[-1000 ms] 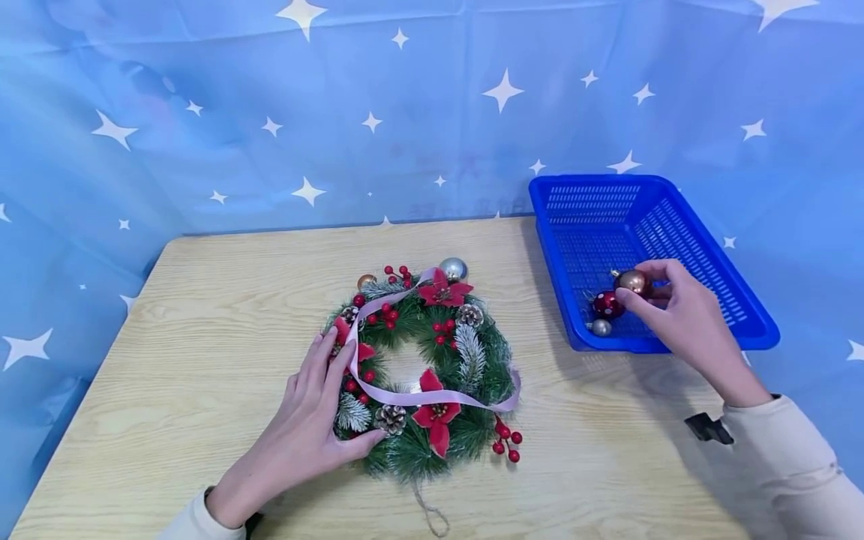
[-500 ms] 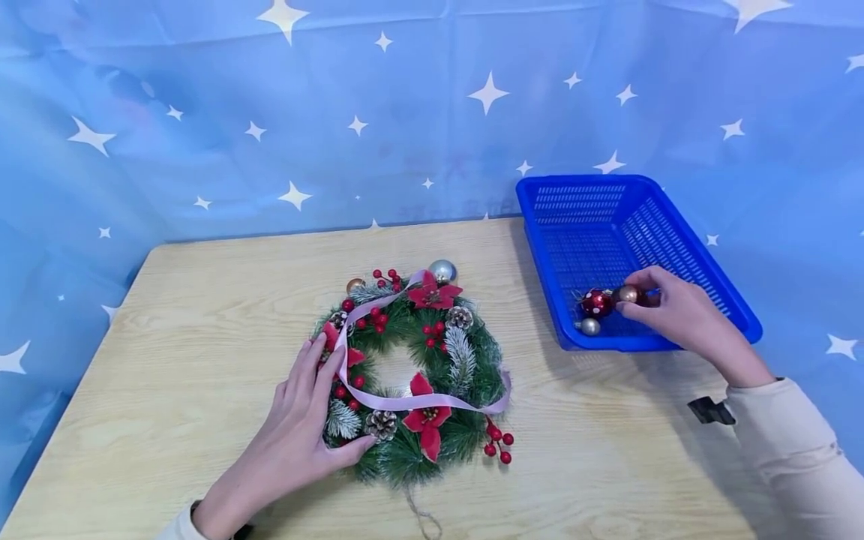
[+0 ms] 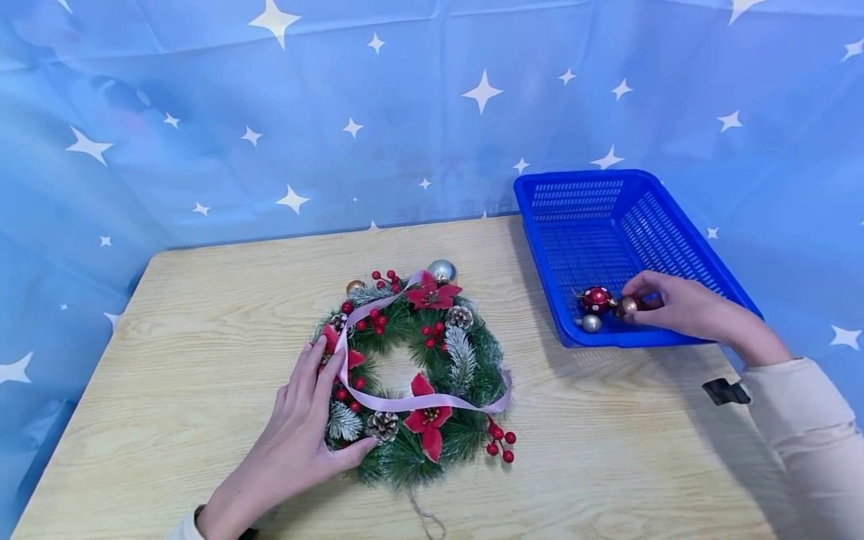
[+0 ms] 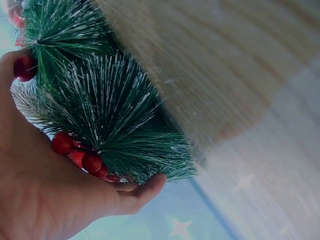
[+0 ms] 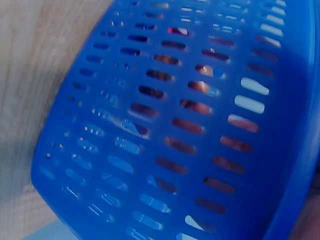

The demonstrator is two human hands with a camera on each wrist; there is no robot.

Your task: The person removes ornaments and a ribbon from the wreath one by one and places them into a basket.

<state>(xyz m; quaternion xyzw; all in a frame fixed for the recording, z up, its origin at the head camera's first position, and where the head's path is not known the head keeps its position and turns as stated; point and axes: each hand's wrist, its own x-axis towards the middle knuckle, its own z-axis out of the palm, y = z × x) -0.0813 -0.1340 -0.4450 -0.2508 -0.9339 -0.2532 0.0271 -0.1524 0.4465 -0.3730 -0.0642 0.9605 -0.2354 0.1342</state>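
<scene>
Pinching the brown bauble (image 3: pixel 626 307) between thumb and curled fingers of the right grip (image 3: pixel 682 304), inside the basket (image 3: pixel 540 259), with the red bauble (image 3: pixel 597 300) just left of that grip and the wreath (image 3: pixel 413 461) well off leftward, beneath the nearer left grip's (image 3: pixel 295 435) spread, relaxed fingers.

"What carries everything?"

"A pale, wood-grained table (image 3: pixel 202 360); its front edge runs out of view."

"And near the middle of the table?"

"A round green wreath (image 3: pixel 415 461) lies flat, and below it a thin twine loop (image 3: pixel 427 515) trails towards the front edge."

"The back right corner?"

"A blue slatted basket (image 3: pixel 550 259) covers it, apart from the wreath. A silver ball (image 3: pixel 442 271) shows at the wreath's back rim; whether it touches the tabletop cannot be told."
</scene>
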